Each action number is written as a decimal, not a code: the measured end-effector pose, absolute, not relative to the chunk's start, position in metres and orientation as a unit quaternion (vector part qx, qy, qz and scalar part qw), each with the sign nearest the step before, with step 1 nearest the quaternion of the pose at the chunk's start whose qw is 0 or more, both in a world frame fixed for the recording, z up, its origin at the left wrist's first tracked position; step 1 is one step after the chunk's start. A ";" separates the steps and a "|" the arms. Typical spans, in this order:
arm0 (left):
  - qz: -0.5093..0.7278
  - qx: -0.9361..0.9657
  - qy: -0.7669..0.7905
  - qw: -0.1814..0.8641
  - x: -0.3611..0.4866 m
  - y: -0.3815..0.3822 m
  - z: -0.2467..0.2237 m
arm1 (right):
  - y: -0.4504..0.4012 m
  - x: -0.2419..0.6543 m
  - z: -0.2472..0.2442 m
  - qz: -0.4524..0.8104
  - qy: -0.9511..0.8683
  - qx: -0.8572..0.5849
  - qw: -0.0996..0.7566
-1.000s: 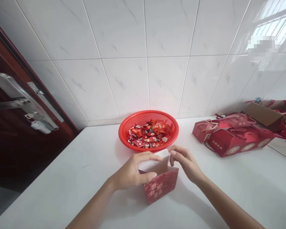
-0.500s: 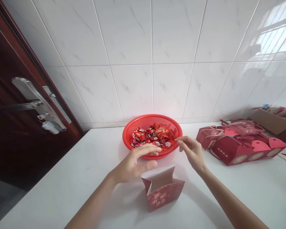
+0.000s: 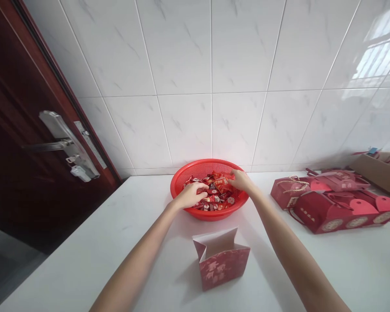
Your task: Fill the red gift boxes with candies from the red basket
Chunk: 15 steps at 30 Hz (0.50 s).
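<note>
Wrapped candies [image 3: 211, 199], mostly red, lie in a red plastic basket [image 3: 195, 165] with a mesh wall. My left hand [image 3: 189, 196] reaches over the basket's near left rim, its fingers apart above and against the candies. From the right, my right hand [image 3: 242, 180] dips into the basket with thumb and forefinger spread at the candies. Its other fingers are partly hidden. Nearer to me, between my forearms, a red paper gift bag [image 3: 224, 268] with a pale floral print stands upright. Its top gapes open, showing a plain inside.
Several red gift boxes [image 3: 338, 212] with handles stand on the white table [image 3: 143, 203] at the right. Behind them is an open cardboard box [image 3: 375, 173]. A tiled wall [image 3: 182, 125] borders the table's back, and a dark door [image 3: 22, 173] is at the left.
Both hands have moved forward into the basket, the left from above the gift bag, the right from the basket's right rim. The gift bag stays in place. The view has shifted slightly.
</note>
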<state>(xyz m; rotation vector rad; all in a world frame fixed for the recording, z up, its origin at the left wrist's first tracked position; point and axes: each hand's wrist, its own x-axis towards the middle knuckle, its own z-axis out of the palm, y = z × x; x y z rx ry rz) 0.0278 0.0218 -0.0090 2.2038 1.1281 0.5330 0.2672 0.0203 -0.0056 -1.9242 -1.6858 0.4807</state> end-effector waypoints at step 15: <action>0.089 0.847 0.469 0.233 0.032 0.018 -0.011 | 0.050 0.277 -0.027 0.198 -0.687 -0.680 0.161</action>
